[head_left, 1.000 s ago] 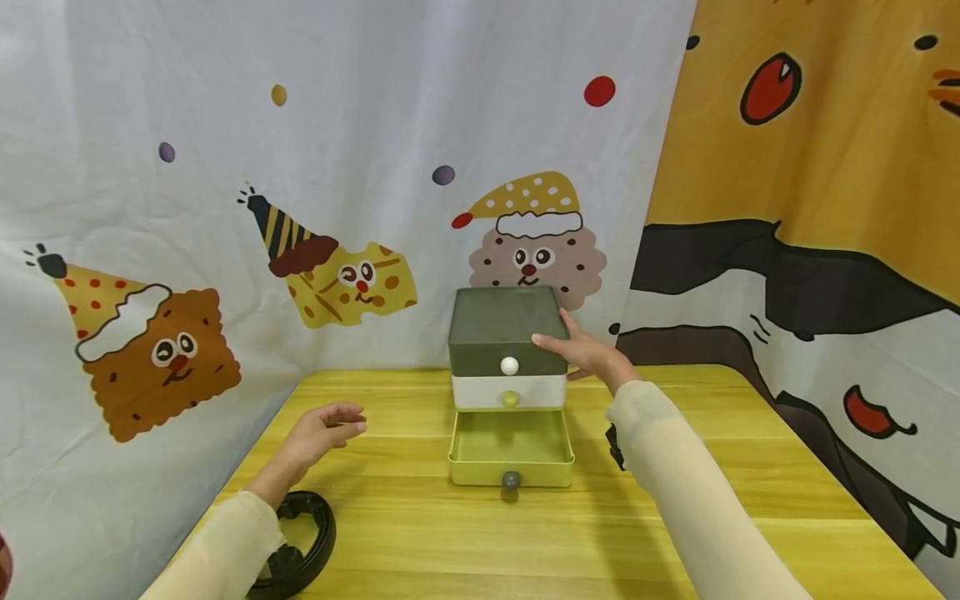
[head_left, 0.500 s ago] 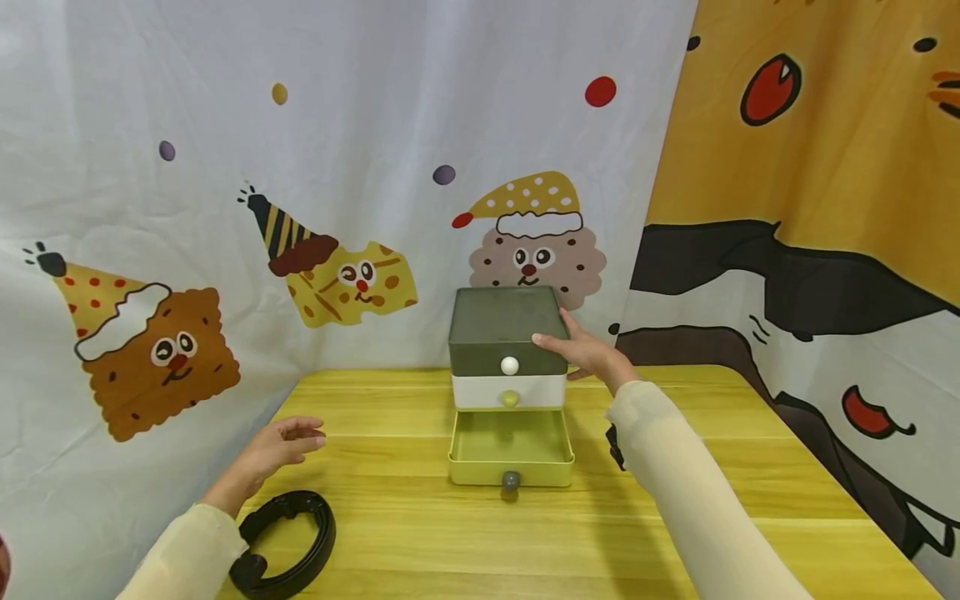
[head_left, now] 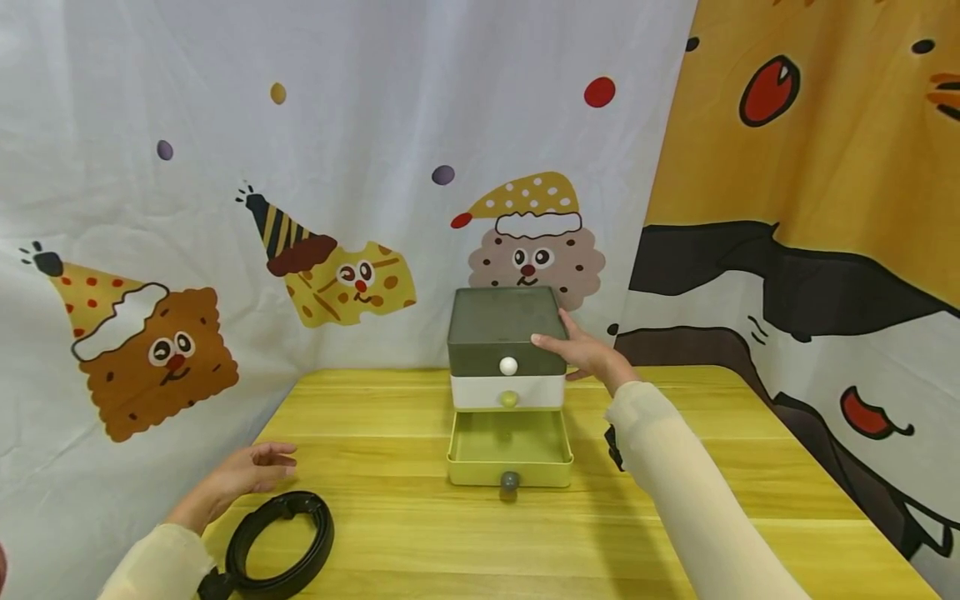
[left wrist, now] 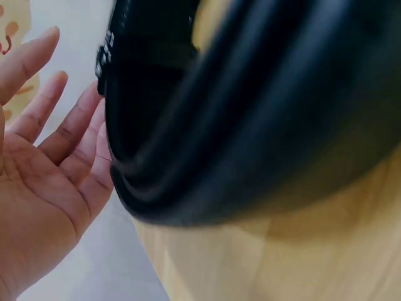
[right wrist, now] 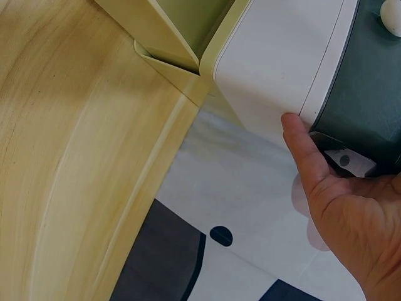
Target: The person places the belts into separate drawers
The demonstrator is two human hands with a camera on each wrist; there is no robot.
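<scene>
A small three-drawer box (head_left: 508, 317) stands at the back of the table, dark green on top, white in the middle. Its yellow-green bottom drawer (head_left: 510, 471) is pulled out, with a grey knob at the front. My right hand (head_left: 596, 358) rests against the box's right side, the thumb reaching over the front top corner; the right wrist view (right wrist: 357, 213) shows straight fingers there. A black coiled belt (head_left: 318, 542) lies at the table's left front. Just behind it is my left hand (head_left: 240, 479), fingers loosely extended, holding nothing. Close up, the belt (left wrist: 250, 144) partly overlaps that hand's fingers.
The wooden table (head_left: 397, 533) runs back to a white curtain (head_left: 360, 108) printed with cartoon biscuits and cheese. A yellow and black printed curtain (head_left: 810, 192) hangs on the right. A black wrist device (head_left: 613, 448) shows beneath the right sleeve.
My left hand has drawn back left and toward me, away from the drawer box, uncovering more of the belt. The right hand, box and pulled-out drawer stay the same.
</scene>
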